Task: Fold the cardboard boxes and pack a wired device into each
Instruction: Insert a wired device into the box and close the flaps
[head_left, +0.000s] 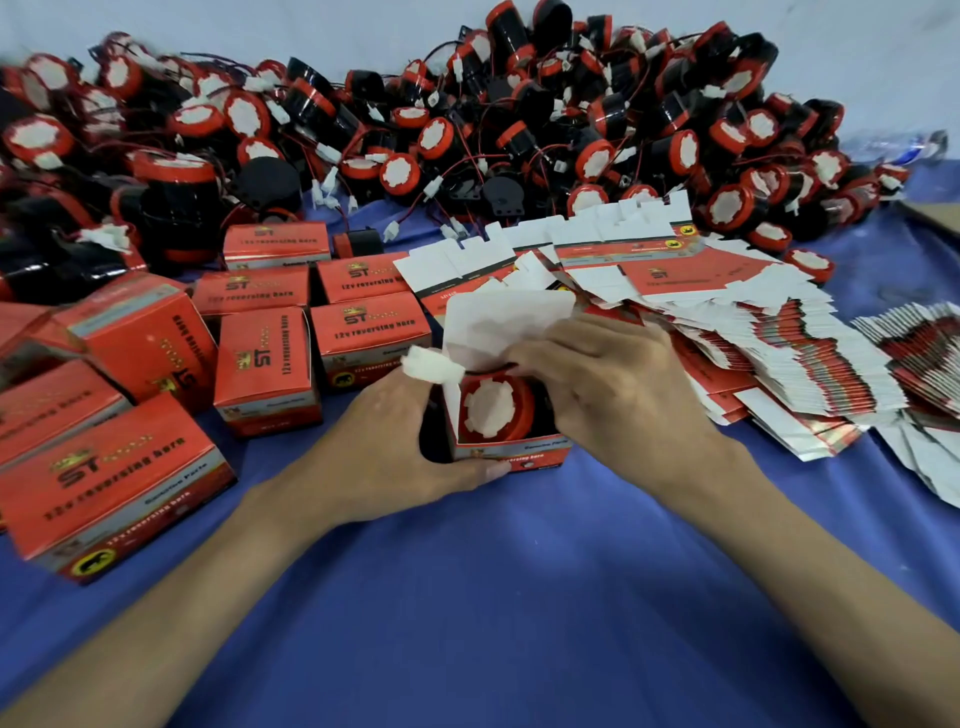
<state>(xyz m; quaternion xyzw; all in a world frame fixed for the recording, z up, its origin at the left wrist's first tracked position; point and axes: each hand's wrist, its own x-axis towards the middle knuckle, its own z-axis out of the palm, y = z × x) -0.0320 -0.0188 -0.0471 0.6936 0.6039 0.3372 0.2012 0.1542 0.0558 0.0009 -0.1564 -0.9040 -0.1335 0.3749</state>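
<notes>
An open red cardboard box (524, 453) stands on the blue cloth at the centre, its white lid flap (498, 322) raised behind. Inside sits a red and black wired device (493, 408), white face up. My left hand (395, 441) grips the box's left side, thumb along the front bottom edge, and the device's white plug (431, 365) sticks up by its fingers. My right hand (618, 384) curls over the box's right side, fingers at the opening's top edge.
Several closed red boxes (267, 364) stand to the left. A fanned stack of flat unfolded boxes (727, 332) lies to the right. A big heap of wired devices (467, 114) fills the back of the blue-covered table (493, 597).
</notes>
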